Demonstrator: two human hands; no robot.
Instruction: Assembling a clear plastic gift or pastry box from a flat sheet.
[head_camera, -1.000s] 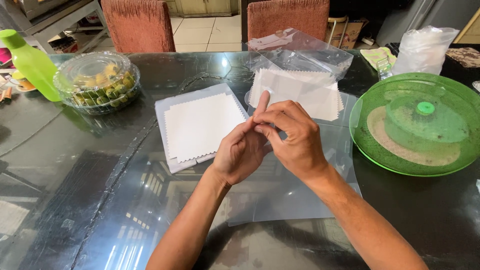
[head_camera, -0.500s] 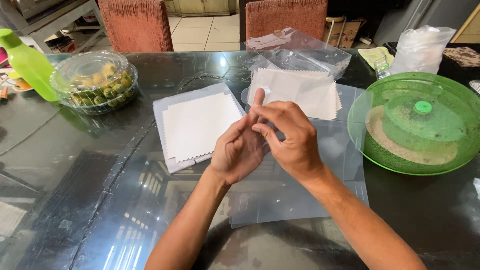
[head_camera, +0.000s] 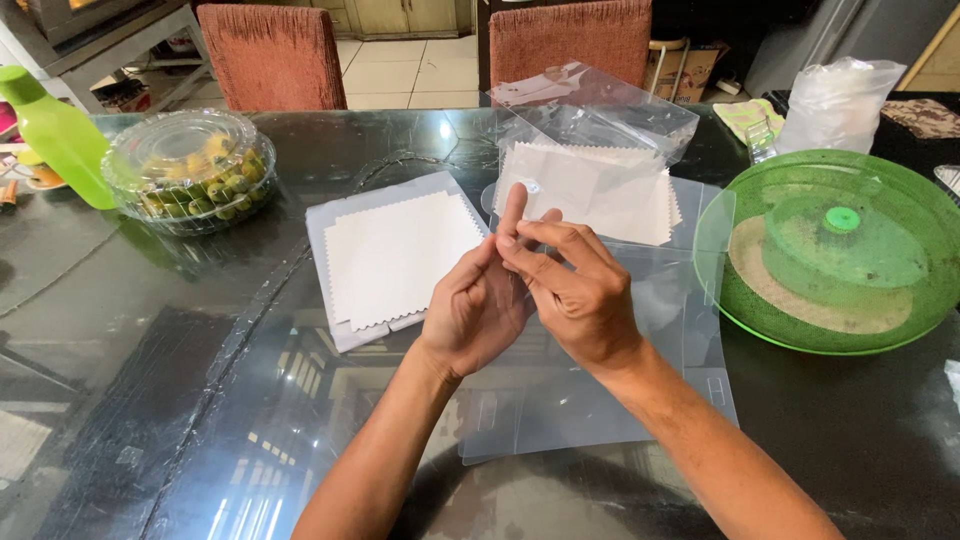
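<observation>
Both grips are pinched together at the fingertips: the left hand (head_camera: 478, 305) and right hand (head_camera: 578, 290) nip something small and clear, too slight to identify, above the flat clear plastic sheet (head_camera: 600, 390) at the counter's middle. Against a second ago they hold the same spot, so the fiddling continues, with the white zigzag-edged sheet (head_camera: 400, 255) untouched just left

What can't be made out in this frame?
- Head view: what the left hand and right hand pinch; fingers cover it.
- Clear sheet: its middle is hidden under both hands.
- Green bottle: cut by the left edge.
- Tub: contents blurred by its lid.
</observation>
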